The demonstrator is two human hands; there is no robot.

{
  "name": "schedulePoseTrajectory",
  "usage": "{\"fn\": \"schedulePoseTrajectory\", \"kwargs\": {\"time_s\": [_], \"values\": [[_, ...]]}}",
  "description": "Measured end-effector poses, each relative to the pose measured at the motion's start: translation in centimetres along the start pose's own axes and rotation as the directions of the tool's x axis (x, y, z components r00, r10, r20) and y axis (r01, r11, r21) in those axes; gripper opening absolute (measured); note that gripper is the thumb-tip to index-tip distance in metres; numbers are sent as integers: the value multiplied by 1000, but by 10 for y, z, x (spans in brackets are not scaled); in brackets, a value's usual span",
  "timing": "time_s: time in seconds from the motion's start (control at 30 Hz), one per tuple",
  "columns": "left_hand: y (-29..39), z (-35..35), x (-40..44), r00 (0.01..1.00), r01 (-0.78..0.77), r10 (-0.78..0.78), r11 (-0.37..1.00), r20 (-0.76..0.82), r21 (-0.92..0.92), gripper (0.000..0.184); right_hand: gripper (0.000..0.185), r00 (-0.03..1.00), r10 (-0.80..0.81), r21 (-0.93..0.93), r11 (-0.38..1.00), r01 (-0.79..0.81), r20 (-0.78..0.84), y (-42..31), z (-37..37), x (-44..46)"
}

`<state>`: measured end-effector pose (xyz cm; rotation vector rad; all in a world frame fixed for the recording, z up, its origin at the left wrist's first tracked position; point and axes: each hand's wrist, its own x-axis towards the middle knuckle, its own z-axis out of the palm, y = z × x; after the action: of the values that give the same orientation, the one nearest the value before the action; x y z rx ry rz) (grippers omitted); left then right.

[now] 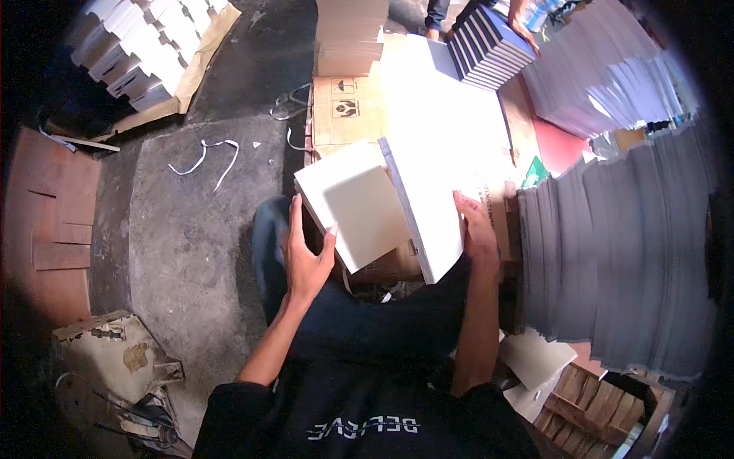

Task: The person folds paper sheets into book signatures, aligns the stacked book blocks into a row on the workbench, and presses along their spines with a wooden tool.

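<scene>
My left hand [308, 256] grips the lower left side of a cream page block [363, 210], thumb on top and fingers along its edge. The block lies tilted over a cardboard box, with a shadow across its upper face. Beside it on the right is a bright white slab of sheets or boards [428, 206] with a grey left edge; glare hides its surface detail. My right hand [477, 226] holds this slab's right edge, fingers pointing up and away from me. Part of the right thumb cannot be seen.
Another person's hand [523, 32] rests on a stack of dark-covered books [489, 47] at the far end. Tall grey sheet stacks [612, 256] stand close on my right. Page blocks fill a pallet [206, 57] at upper left. A white strap [205, 157] lies on the floor.
</scene>
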<state>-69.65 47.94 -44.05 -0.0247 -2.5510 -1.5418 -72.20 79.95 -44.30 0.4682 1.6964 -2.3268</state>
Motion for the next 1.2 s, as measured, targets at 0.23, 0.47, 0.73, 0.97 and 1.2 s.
{"fn": "schedulePoseTrajectory", "kwargs": {"time_s": [0.23,0.47,0.73,0.97,1.2], "values": [[112,6,6,949,-120,233,889,212,-441,46,30,927,-362,-3,931,364,94,-7,-2,-9],[92,47,47,702,-698,711,699,44,-156,40,45,923,-310,83,938,335,-228,-80,27,-69],[69,48,17,964,-260,259,966,-58,-4,67,32,937,-183,6,981,194,-298,-23,-28,-37],[16,53,-27,996,15,-11,999,-89,48,95,36,767,-418,-634,773,19,-487,22,-69,24],[20,48,-25,991,13,-36,985,132,172,91,51,987,-162,-800,592,104,8,0,49,26]]}}
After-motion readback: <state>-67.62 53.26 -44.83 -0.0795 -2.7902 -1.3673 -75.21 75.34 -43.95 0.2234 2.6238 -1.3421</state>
